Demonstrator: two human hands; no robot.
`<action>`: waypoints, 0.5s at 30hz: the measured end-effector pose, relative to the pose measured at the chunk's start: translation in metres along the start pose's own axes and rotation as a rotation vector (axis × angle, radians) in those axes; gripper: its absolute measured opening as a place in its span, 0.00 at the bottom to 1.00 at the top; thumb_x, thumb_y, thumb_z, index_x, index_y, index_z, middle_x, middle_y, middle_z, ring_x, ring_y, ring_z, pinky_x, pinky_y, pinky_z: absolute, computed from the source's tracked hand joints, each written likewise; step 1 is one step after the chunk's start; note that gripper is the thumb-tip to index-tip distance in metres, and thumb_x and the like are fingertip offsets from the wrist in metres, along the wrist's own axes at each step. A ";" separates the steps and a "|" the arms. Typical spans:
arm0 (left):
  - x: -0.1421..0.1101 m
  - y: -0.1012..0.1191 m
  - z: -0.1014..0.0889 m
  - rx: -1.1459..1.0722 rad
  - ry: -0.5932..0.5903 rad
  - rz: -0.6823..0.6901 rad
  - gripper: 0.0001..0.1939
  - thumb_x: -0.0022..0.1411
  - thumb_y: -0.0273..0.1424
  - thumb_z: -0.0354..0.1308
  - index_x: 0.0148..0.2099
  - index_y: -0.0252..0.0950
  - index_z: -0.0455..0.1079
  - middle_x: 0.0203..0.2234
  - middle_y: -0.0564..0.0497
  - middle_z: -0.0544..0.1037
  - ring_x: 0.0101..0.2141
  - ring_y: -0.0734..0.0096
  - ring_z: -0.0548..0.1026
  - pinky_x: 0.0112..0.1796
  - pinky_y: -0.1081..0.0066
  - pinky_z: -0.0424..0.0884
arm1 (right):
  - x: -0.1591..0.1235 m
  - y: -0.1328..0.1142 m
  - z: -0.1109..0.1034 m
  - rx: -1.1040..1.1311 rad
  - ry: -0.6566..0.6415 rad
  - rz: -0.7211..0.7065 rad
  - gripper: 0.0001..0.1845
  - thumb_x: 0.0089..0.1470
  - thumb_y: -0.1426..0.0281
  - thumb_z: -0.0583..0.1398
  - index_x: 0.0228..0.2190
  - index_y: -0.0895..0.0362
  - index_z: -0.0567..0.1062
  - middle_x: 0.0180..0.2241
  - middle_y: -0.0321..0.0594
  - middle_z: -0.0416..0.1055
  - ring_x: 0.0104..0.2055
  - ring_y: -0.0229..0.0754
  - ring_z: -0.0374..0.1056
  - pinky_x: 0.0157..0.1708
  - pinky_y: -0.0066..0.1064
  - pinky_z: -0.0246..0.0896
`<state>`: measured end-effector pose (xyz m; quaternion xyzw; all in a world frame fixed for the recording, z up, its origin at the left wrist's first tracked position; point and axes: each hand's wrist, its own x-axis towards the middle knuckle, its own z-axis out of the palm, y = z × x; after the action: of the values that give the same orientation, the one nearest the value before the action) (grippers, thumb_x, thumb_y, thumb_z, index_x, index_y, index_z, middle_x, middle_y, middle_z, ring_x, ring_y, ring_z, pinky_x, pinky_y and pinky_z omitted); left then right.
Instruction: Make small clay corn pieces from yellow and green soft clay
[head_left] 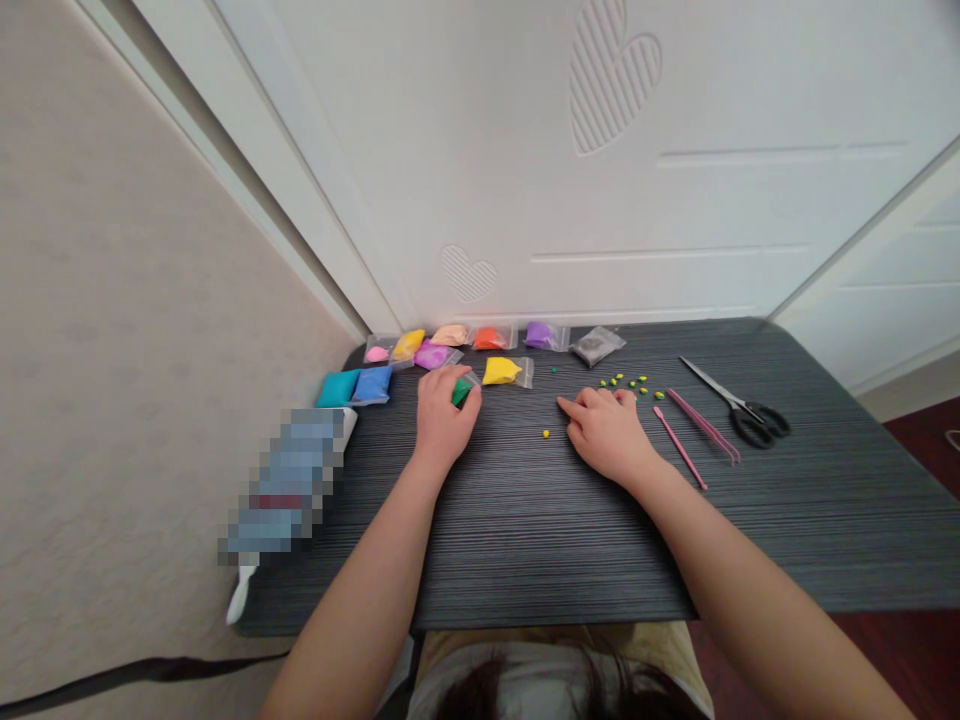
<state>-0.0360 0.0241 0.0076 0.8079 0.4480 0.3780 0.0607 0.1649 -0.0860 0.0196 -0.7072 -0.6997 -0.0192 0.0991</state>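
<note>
My left hand [444, 410] rests on the dark ribbed table [525, 540] with its fingers curled over a small bag of green clay [463, 390]. A yellow clay bag [504, 371] lies just to its right. My right hand [606, 428] lies flat on the table, index finger stretched out to the left, holding nothing. A tiny yellow clay bit [546, 434] sits between the two hands. Several small yellow and green clay bits [624, 382] lie just beyond my right hand.
A row of clay bags lies at the back: pink [377, 352], orange [489, 339], purple [540, 335], grey [596, 345], teal [339, 388], blue [373, 384]. Pink tools [694, 435] and scissors [742, 405] lie right. A blurred tube [289, 480] lies at the left edge. A white wall stands behind.
</note>
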 end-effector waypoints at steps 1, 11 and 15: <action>0.000 0.000 0.000 0.001 -0.002 0.000 0.12 0.54 0.31 0.51 0.43 0.37 0.65 0.40 0.48 0.71 0.44 0.63 0.64 0.47 0.63 0.59 | 0.000 -0.001 0.000 -0.004 -0.005 -0.007 0.18 0.53 0.69 0.47 0.44 0.50 0.68 0.35 0.42 0.66 0.38 0.44 0.59 0.41 0.39 0.39; 0.000 0.001 -0.001 -0.009 -0.006 0.000 0.12 0.54 0.31 0.51 0.43 0.37 0.65 0.40 0.48 0.71 0.44 0.62 0.65 0.46 0.62 0.60 | -0.001 -0.003 0.002 -0.023 -0.030 -0.001 0.20 0.52 0.71 0.47 0.47 0.51 0.65 0.36 0.44 0.66 0.39 0.46 0.58 0.41 0.41 0.40; 0.000 0.001 0.000 -0.007 0.003 0.007 0.12 0.54 0.31 0.51 0.42 0.37 0.65 0.40 0.48 0.71 0.44 0.62 0.65 0.46 0.62 0.60 | -0.001 -0.004 0.003 -0.011 -0.034 -0.019 0.19 0.53 0.69 0.47 0.46 0.49 0.66 0.36 0.42 0.66 0.40 0.44 0.58 0.42 0.40 0.40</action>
<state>-0.0356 0.0238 0.0081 0.8087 0.4441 0.3809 0.0615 0.1602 -0.0860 0.0170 -0.7013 -0.7078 -0.0121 0.0833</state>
